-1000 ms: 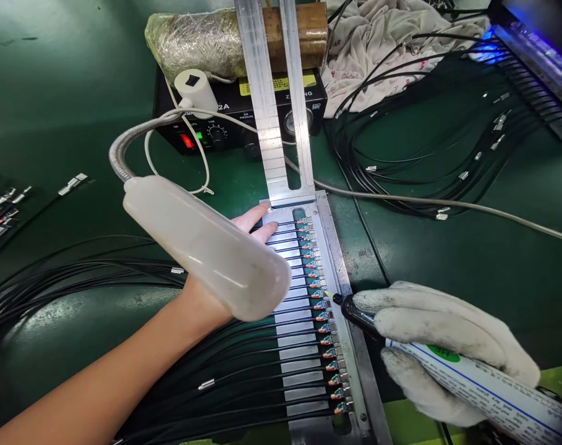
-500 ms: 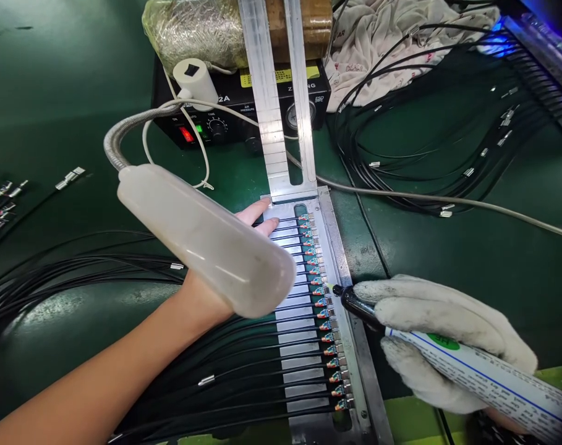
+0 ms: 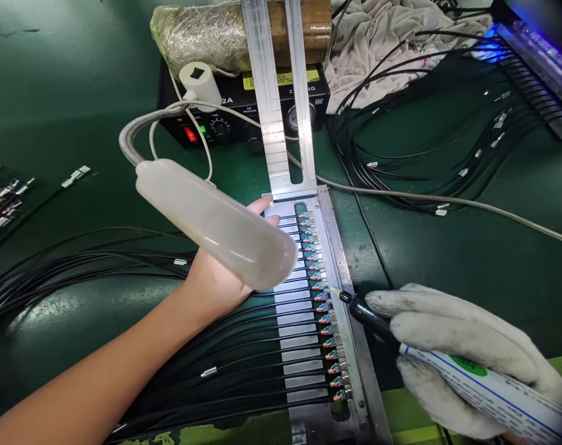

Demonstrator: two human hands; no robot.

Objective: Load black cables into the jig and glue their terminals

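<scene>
My right hand (image 3: 452,346), in a white knit glove, is closed round a dispensing syringe (image 3: 489,389) with a black nozzle (image 3: 361,309). The needle tip touches a small connector (image 3: 320,286) in the row held on the metal fixture (image 3: 340,259). My bare left hand (image 3: 218,281) lies flat on the black cables (image 3: 243,364) and the fixture's left side, fingers stretched out toward its top. A frosted lamp head (image 3: 216,222) on a gooseneck hides most of that hand.
A black dispenser controller (image 3: 225,114) with a red switch stands behind the fixture, with a wrapped roll (image 3: 201,37) on top. Coiled black cables (image 3: 401,161) lie at the right, a white cloth (image 3: 383,43) behind them, loose metal shells (image 3: 7,191) at far left. A grey hose (image 3: 447,204) crosses the green mat.
The syringe tip has moved a step along the connector row toward me. My left hand stays flat on the cables; the view has shifted slightly.
</scene>
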